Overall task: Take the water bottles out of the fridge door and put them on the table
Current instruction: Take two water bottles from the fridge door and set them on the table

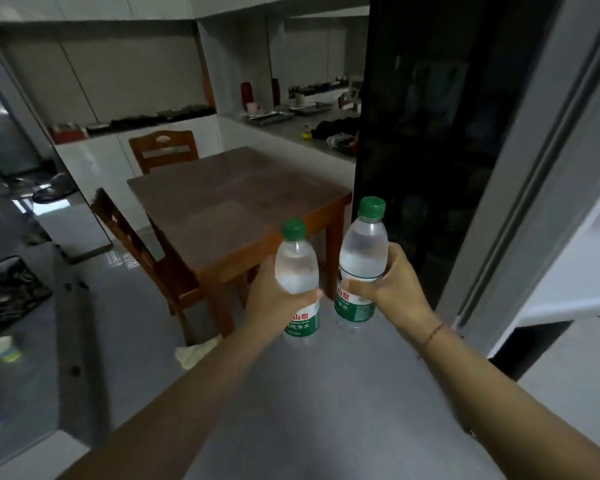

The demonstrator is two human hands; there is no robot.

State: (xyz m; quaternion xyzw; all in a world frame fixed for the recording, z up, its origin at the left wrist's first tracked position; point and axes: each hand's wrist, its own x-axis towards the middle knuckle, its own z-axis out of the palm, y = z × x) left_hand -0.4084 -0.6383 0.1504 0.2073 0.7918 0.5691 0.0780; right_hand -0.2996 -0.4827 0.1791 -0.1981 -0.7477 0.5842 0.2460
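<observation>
At lower centre, the left hand (274, 296) grips one upright water bottle (298, 268); the right hand (392, 289) grips another bottle (362, 251). Both hang over open floor (326, 393), short of the table's (229, 202) near edge.

Wooden table (222, 202): brown top, bare surface with a dull sheen. It stands on a grey floor (326, 393). Two wooden chairs, one (165, 148) at the far side, one (146, 258) at the left. A pale cloth (196, 351) lies on the floor near the table leg.
</observation>
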